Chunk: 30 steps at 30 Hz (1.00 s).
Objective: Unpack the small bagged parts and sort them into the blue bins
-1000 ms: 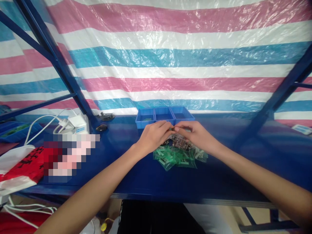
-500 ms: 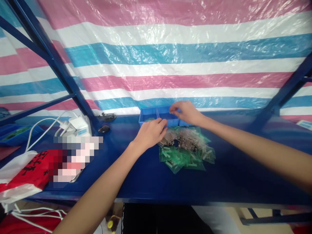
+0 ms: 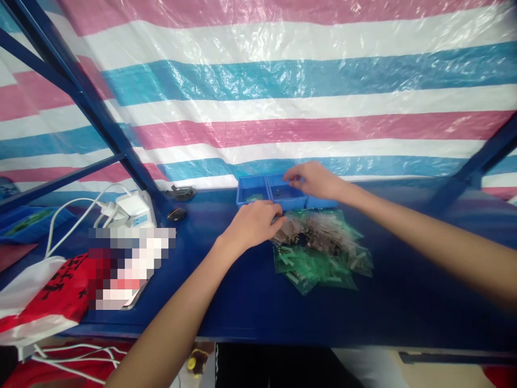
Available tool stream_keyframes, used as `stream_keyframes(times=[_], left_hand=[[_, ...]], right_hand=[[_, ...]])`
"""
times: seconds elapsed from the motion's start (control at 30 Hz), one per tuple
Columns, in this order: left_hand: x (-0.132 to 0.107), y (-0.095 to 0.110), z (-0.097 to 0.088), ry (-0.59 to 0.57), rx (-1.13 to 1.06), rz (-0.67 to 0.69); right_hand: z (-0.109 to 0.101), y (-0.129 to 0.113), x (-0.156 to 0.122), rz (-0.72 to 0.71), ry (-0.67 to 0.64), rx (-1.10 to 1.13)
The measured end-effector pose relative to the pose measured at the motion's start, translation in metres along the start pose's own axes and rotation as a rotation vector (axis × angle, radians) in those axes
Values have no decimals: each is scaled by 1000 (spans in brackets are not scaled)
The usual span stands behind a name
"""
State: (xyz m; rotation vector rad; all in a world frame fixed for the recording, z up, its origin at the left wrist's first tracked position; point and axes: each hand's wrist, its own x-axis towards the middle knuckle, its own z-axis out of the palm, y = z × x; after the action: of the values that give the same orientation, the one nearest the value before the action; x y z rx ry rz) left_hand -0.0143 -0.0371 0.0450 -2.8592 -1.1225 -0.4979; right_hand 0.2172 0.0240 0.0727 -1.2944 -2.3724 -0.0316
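Note:
A heap of small green and clear bags with little parts [image 3: 321,249] lies on the blue table [image 3: 250,291]. My left hand [image 3: 252,223] rests at the heap's left edge, fingers curled and pinched on one small bag. My right hand [image 3: 313,180] hovers over a row of blue trays [image 3: 278,195] at the table's back, above the middle tray, fingers loosely bent. A tiny dark part lies in that middle tray. I cannot tell whether the right fingers hold anything.
White chargers and cables [image 3: 127,207] sit at the left, beside a red and white bag [image 3: 44,293]. A black mouse-like object [image 3: 176,214] lies near the blue frame post [image 3: 100,108]. A striped tarp [image 3: 283,97] hangs behind.
My hands were together over the heap a second ago. The right hand has reached back over the blue trays, and a small part now lies in the middle tray. The left hand stayed at the heap.

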Motion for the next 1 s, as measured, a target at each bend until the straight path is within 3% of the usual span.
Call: stream_keyframes(times=[0.13, 0.3, 0.5, 0.7, 0.83, 1.0], left_hand=[[1, 4, -2, -28, -61, -4], [2, 10, 1, -91, -88, -17], [5, 7, 8, -46, -147, -16], [9, 3, 11, 43, -372, 50], [9, 7, 10, -6, -476, 24], [9, 9, 12, -79, -381, 70]], right_hand=[[-13, -24, -57, -33, 65, 50], [0, -39, -100, -98, 19, 77], [9, -44, -106, -190, -27, 89], [11, -50, -111, -186, -30, 74], [14, -54, -112, -158, -46, 68], [15, -55, -111, -154, -44, 72]])
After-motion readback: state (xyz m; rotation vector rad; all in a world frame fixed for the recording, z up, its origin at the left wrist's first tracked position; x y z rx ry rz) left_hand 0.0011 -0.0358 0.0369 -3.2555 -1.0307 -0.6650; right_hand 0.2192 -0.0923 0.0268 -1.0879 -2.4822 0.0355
